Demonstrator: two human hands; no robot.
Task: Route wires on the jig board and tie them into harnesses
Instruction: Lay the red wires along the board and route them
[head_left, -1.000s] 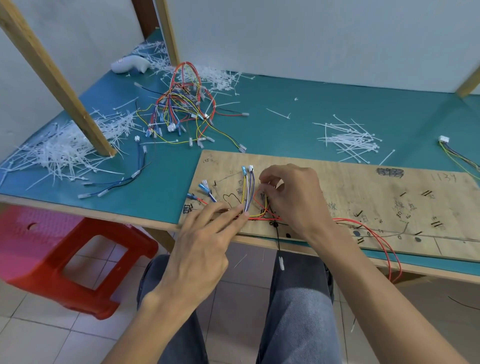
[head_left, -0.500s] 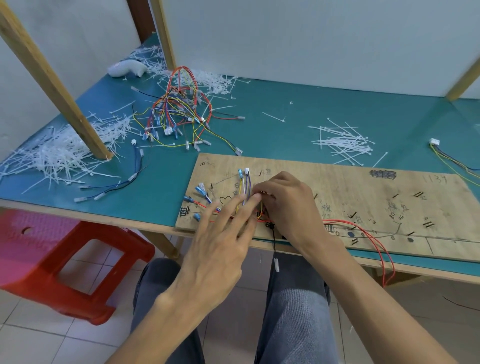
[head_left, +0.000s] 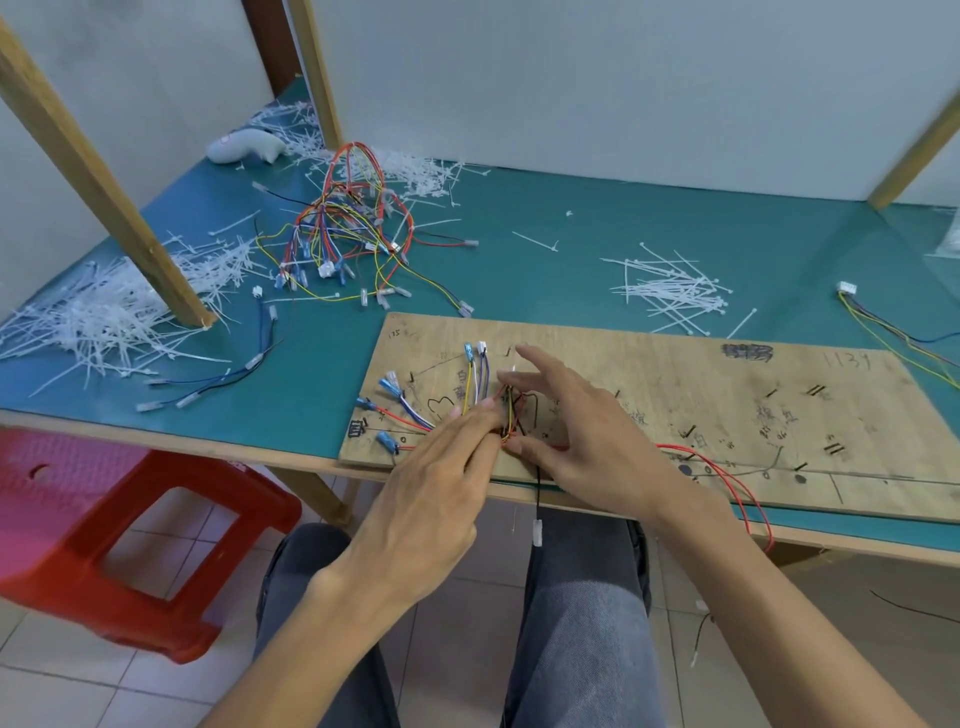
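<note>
**Both hands open over the wire bundle at the jig board's left end**

At 8 o'clock in the view a red stool (head_left: 130, 545) stands on the tiled floor, under the edge of the green table (head_left: 571, 249). Above it, at 9 o'clock, a heap of white cable ties (head_left: 104, 317) lies round the foot of a slanted wooden post (head_left: 104, 182). Just toward 3 o'clock from that heap lie a few loose blue and black wires (head_left: 218, 374). At 11 o'clock sits a tangled pile of coloured harnesses (head_left: 348, 234).

The jig board (head_left: 675, 395), a plywood sheet with pen marks, lies along the table's near edge from the centre out to 3 o'clock. The wire bundle (head_left: 506, 415) lies on its left end, with terminal ends fanned out toward 9 and 12 o'clock. The left hand (head_left: 431, 483) comes in from 6 o'clock, its straight fingers pressing on the bundle. The right hand (head_left: 587, 431) is just beside it, with fingers spread and uncurled; the thumb touches the bundle's near side and the forefinger points to 11 o'clock. A black wire (head_left: 537, 499) hangs off the board's near edge between the knees. A red wire (head_left: 727, 478) loops over that edge at 4 o'clock.

At 2 o'clock lies a smaller scatter of ties (head_left: 670, 291). Further wires with a white plug (head_left: 893, 332) run off at 3 o'clock.
</note>
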